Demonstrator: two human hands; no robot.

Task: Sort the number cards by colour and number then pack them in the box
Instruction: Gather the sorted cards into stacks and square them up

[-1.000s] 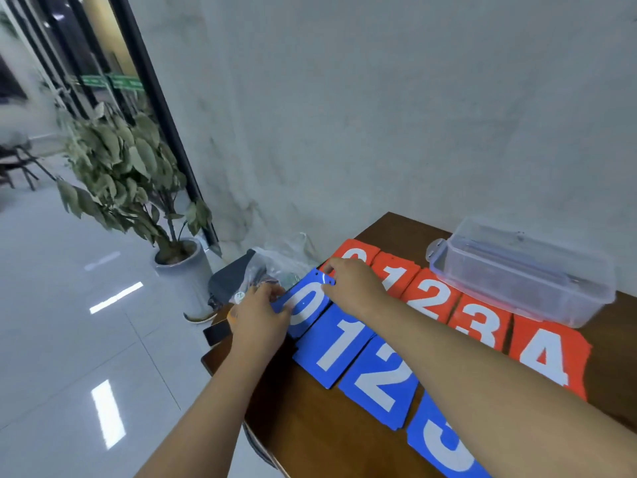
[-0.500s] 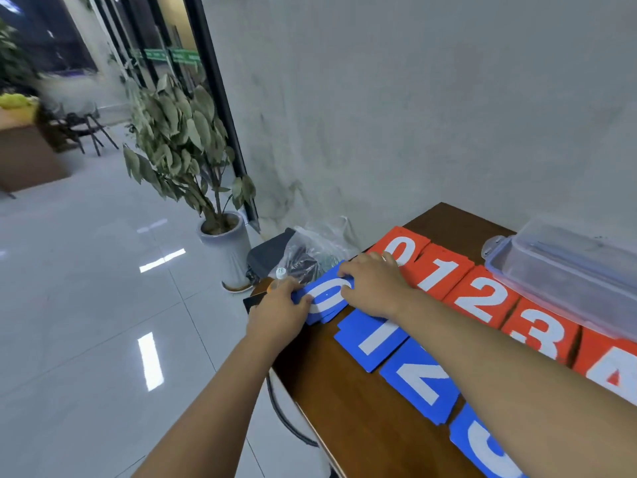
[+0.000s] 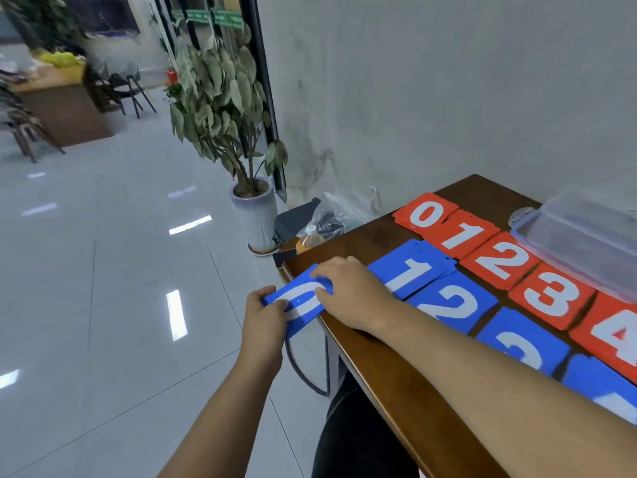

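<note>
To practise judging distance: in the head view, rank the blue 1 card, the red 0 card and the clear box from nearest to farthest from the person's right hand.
1. Blue 1 card, just beside the right hand.
2. Red 0 card, in the back row.
3. Clear box, far off to the right.

Far row, red cards, white numerals running left to right: red 0 card (image 3: 425,213), red 1 card (image 3: 462,236), red 2 card (image 3: 499,265), red 3 card (image 3: 551,294), red 4 card (image 3: 613,334).

Near row, blue cards, white numerals likewise: blue 0 card (image 3: 300,305) is showing only part of its numeral, then blue 1 card (image 3: 412,270), blue 2 card (image 3: 451,303), blue 3 card (image 3: 520,343). The last blue card (image 3: 606,384) is running off frame, numeral unreadable.

Green door strips (image 3: 210,17), far left, are blurring; no legible text.
</note>
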